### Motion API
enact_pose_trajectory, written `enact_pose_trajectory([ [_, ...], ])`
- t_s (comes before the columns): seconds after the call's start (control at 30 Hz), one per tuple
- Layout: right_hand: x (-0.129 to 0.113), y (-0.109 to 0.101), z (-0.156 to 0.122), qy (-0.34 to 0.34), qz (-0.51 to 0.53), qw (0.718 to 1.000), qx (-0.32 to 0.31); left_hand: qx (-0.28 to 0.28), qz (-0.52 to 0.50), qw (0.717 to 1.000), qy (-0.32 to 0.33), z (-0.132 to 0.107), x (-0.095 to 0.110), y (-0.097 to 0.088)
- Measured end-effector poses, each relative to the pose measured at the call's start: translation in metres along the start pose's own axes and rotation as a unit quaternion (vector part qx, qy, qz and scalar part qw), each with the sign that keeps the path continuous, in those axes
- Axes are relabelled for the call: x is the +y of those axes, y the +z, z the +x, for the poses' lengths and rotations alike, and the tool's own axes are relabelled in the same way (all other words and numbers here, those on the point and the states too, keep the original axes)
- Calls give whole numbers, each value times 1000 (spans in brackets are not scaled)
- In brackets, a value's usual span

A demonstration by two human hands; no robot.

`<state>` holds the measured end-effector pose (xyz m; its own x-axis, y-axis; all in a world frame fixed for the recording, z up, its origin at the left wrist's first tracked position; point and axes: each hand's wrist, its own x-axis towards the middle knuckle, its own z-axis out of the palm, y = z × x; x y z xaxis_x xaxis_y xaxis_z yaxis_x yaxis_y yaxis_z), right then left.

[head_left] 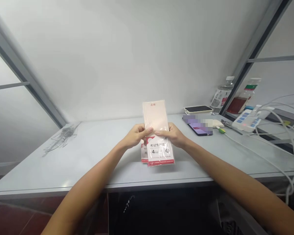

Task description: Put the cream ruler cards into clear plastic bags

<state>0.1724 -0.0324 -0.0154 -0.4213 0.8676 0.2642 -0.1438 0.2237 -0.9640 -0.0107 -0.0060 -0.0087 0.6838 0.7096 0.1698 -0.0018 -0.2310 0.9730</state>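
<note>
A flat pink-and-white exam stationery packet (155,114) in clear plastic is held upright above the desk, its printed lower part showing a large "4" and a red bottom edge. Behind it, at the lower left, peeks a similar packet (144,156), mostly hidden. My left hand (134,135) is closed on the left edge, thumb across the front. From the other side my right hand (176,135) grips the right edge, its thumb also on the front face. The fingers behind the packets are largely hidden.
Phones (198,109) (198,127) lie at the back right of the grey desk (100,163). Beyond them stand a water bottle (221,96) and a bottle of dark red liquid (243,98). A white power strip (247,120) and loose white cables (259,155) spread over the right side.
</note>
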Motion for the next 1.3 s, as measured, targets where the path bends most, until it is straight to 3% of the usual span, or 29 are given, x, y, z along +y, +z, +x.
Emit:
enact_pose_trajectory([
  [0.4, 0, 0, -1, -8, 16, 1000, -10, -14, -48, 999, -1, 0, 2, 0],
  [0.93, 4, -3, 0, -15, -14, 1000, -4, 42, -6, 999, 17, 2, 0, 7],
  [1.07, 3, -2, 2, -6, -31, 999, 12, 80, 6, 997, 13, 3, 1, 9],
  [1.17, 3, -3, 5, 28, -56, 997, 35, 94, 33, 995, -30, 4, 4, 4],
  [1.3, 7, -9, 10, 88, -111, 988, 67, 127, 121, 972, -156, 2, 9, -10],
])
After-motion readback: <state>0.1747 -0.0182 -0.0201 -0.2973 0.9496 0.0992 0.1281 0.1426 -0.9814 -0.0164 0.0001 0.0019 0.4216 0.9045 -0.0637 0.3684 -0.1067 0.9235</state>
